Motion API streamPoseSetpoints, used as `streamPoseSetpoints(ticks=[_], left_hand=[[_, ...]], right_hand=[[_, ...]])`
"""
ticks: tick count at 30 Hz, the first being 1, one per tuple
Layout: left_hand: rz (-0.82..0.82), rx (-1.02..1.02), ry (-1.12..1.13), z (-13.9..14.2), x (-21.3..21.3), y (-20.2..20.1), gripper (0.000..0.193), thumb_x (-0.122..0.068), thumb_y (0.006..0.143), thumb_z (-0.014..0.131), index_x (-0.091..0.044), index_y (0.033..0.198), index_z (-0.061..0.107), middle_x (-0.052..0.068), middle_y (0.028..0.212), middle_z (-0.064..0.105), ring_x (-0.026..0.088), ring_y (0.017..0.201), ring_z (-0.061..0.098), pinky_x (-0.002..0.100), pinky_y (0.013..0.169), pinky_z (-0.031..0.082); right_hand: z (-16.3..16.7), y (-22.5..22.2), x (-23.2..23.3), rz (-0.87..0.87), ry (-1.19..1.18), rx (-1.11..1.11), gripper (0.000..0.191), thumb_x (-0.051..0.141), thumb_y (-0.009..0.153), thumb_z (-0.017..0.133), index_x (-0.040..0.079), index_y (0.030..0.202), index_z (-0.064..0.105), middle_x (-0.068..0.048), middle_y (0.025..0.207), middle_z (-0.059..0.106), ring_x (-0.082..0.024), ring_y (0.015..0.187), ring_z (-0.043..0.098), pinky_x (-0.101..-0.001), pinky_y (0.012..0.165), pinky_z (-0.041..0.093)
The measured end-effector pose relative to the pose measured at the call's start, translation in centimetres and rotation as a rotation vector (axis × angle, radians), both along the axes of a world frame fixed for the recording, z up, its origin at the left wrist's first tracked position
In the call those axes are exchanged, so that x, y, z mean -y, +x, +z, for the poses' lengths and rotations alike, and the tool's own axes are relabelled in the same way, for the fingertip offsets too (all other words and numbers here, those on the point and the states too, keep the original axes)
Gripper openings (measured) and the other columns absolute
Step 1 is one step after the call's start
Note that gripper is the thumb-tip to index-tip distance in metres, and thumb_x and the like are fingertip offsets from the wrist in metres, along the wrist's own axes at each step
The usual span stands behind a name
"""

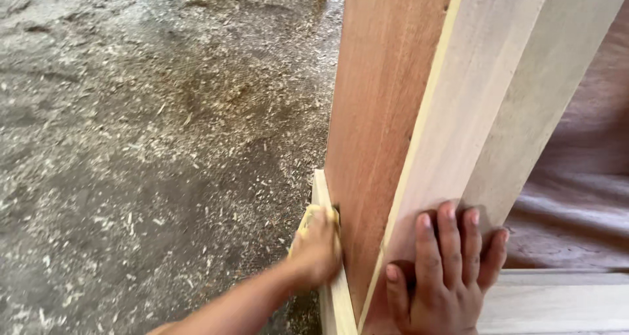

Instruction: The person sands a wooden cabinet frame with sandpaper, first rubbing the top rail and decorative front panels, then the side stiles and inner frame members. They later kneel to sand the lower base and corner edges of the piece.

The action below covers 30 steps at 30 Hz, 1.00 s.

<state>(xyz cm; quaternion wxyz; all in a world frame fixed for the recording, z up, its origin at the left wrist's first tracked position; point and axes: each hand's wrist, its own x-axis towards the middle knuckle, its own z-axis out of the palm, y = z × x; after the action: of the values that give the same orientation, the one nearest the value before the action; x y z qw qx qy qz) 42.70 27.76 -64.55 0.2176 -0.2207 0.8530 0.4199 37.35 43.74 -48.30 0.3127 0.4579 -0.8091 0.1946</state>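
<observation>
Sanding step: left hand [318, 250] grips yellow sandpaper [308, 215] against a reddish panel [380, 112]; right hand [445, 269] lies open, flat on the pale frame [472, 92], holding nothing.

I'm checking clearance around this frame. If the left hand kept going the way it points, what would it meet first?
Probably the reddish wood panel: the left hand, holding something yellow, already sits at its base, though blur hides contact.
</observation>
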Motion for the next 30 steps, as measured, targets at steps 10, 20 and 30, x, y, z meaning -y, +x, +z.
streamPoseSetpoints(ticks=[10,20,30], left_hand=[[0.059,0.022,0.084,2.1,1.5,1.5,0.066,-0.041,0.105,0.029,-0.016,0.164,0.012,0.007,0.173,0.0,0.027,0.16,-0.004,0.045,0.128,0.005],[0.654,-0.1,0.657,-11.2,10.1,-12.9,0.069,-0.033,0.103,0.031,-0.022,0.166,0.005,0.021,0.163,0.032,0.038,0.144,0.033,0.047,0.107,0.034],[0.339,-0.501,0.534,-9.2,-3.7,3.3,0.064,-0.032,0.104,0.032,-0.01,0.162,0.016,0.034,0.163,-0.003,0.039,0.134,0.04,0.045,0.091,0.058]], right_hand=[[-1.2,-0.8,-0.1,-0.002,-0.072,-0.065,0.06,0.047,0.108,0.042,-0.003,0.136,0.061,-0.027,0.147,0.055,-0.047,0.148,0.041,-0.0665,0.127,0.016],[-3.8,-5.5,-0.4,0.083,-0.2,-0.578,0.064,0.05,0.105,0.032,-0.003,0.112,0.068,-0.031,0.115,0.071,-0.05,0.125,0.061,-0.0708,0.113,0.035],[-3.3,-3.3,0.1,0.055,-0.197,-0.381,0.061,0.048,0.106,0.038,-0.002,0.121,0.069,-0.028,0.126,0.068,-0.049,0.13,0.056,-0.0695,0.117,0.027]])
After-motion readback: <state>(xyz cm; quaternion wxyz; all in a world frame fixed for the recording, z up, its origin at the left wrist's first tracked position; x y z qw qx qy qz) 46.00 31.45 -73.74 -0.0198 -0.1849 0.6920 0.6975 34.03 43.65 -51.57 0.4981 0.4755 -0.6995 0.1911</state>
